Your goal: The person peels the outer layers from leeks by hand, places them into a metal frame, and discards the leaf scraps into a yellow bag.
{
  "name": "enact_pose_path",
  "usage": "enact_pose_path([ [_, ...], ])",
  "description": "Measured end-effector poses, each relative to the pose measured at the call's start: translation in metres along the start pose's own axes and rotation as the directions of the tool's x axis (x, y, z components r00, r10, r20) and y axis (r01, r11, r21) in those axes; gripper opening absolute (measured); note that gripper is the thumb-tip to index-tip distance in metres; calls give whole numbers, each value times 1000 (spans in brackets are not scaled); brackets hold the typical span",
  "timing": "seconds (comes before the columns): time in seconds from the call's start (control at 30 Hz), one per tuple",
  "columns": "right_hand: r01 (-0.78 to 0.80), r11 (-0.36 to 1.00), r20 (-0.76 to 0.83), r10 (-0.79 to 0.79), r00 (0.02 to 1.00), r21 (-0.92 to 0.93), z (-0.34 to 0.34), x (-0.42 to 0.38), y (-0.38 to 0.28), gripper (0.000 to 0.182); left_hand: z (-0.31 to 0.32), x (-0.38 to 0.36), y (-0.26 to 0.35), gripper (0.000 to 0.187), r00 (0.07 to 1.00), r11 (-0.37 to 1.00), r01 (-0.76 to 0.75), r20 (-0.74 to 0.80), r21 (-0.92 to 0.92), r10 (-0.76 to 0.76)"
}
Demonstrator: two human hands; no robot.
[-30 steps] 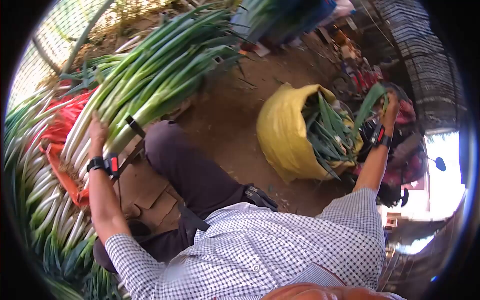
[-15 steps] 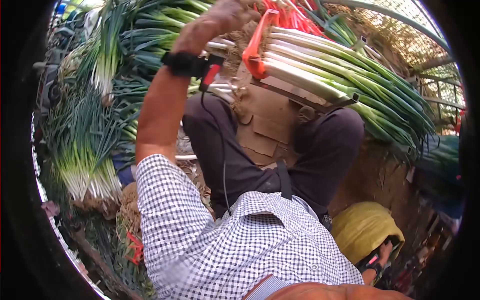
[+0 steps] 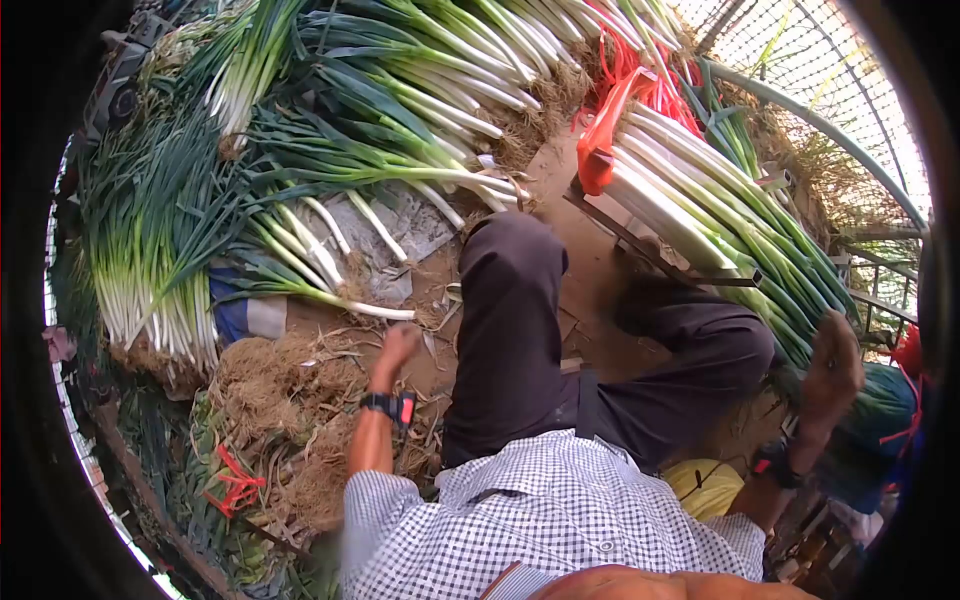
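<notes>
My left hand (image 3: pixel 400 343) is over the ground beside my left knee, its fingers curled, close to the white end of a leek (image 3: pixel 365 308); what it holds, if anything, is hidden. On the right, my right hand (image 3: pixel 835 355) is raised near the green leaves of a leek bundle (image 3: pixel 690 180), its fingers blurred and pressed together. That bundle lies across a metal frame (image 3: pixel 640 250), with an orange band (image 3: pixel 600 140) around its white end. More loose leeks (image 3: pixel 420 90) are spread on the ground at the upper left.
A heap of trimmed roots (image 3: pixel 270 400) lies at the lower left, near red strips (image 3: pixel 238 485). A yellow sack (image 3: pixel 705 487) is beside my right hip. Red strips (image 3: pixel 670 100) lie behind the bundle, and a curved metal rail (image 3: pixel 810 130) runs at the upper right.
My left hand has come down from the top of the view to beside my left knee. My right hand has left the yellow sack and risen toward the bundle's leaves. The view has shifted.
</notes>
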State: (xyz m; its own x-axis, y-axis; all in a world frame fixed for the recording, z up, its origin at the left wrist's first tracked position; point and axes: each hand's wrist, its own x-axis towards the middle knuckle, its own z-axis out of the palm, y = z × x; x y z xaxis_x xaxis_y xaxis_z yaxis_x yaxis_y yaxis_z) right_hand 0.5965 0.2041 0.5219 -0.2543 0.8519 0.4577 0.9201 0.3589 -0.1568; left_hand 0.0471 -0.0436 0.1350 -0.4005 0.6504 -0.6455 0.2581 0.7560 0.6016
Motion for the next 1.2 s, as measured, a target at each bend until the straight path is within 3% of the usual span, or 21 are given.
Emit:
enact_pose_path([
  [0.03,-11,978,71,-4,997,208,28,17,-54,16,23,-18,-18,27,989,996,63,131,61,-71],
  [0.07,239,931,63,-265,962,277,59,35,-96,12,41,-36,-39,27,974,993,73,206,96,-91],
  [0.1,126,846,290,-312,905,517,95,38,-117,22,56,-55,-57,27,961,990,98,248,105,-122],
  [0.13,203,766,309,-466,829,610,143,41,-137,25,68,-73,-71,27,948,987,122,282,107,-148],
  [0.17,74,748,482,-496,723,659,185,41,-158,27,75,-85,-80,28,940,983,152,292,100,-175],
  [0.2,189,745,532,-607,590,640,293,28,-174,26,76,-93,-88,28,934,979,184,293,93,-203],
  [0.37,42,725,433,-456,777,687,477,32,-211,22,54,-87,-105,30,982,986,167,86,14,-168],
  [0.43,28,882,426,-255,868,471,520,39,-219,27,48,-72,-113,31,992,991,125,-32,-38,-126],
  [0.5,-220,906,642,-72,763,362,556,32,-218,35,42,-69,-125,32,984,987,92,-137,-129,-110],
  [0.57,-209,884,794,-244,557,418,584,31,-203,28,11,-59,-47,33,994,998,64,-84,12,-63],
  [0.6,-199,856,741,-269,615,476,575,34,-213,26,6,-47,-29,33,988,989,126,-101,75,-118],
  [0.67,-165,806,621,-289,729,569,515,44,-227,22,-4,0,-11,32,990,979,-121,-87,-165,108],
  [0.7,-44,833,566,-336,753,552,483,46,-237,18,-3,34,-16,37,953,969,-231,-223,-92,206],
  [0.73,38,804,450,-370,813,593,460,42,-245,15,-23,41,54,52,931,944,-205,-247,259,269],
  [0.77,127,765,320,-406,856,631,440,38,-253,13,-33,61,90,66,883,924,-245,-325,293,337],
  [0.83,220,706,167,-435,885,673,404,29,-268,13,-51,93,153,73,706,712,-270,-369,648,604],
  [0.9,215,729,218,-450,866,649,366,25,-281,11,-62,121,197,63,543,596,-280,-388,753,745],
  [0.93,212,747,247,-452,857,630,351,22,-284,11,-67,133,202,54,606,575,-308,-310,758,733],
  [1.0,136,747,226,-361,905,651,331,19,-284,10,-71,150,210,35,698,531,-389,-135,753,703],
  [1.17,-368,573,350,147,925,732,296,34,-226,20,-102,121,239,23,583,583,-493,-253,646,772],
  [1.2,-363,663,372,136,918,654,290,35,-210,23,-126,118,244,23,493,553,-567,-287,611,822],
])
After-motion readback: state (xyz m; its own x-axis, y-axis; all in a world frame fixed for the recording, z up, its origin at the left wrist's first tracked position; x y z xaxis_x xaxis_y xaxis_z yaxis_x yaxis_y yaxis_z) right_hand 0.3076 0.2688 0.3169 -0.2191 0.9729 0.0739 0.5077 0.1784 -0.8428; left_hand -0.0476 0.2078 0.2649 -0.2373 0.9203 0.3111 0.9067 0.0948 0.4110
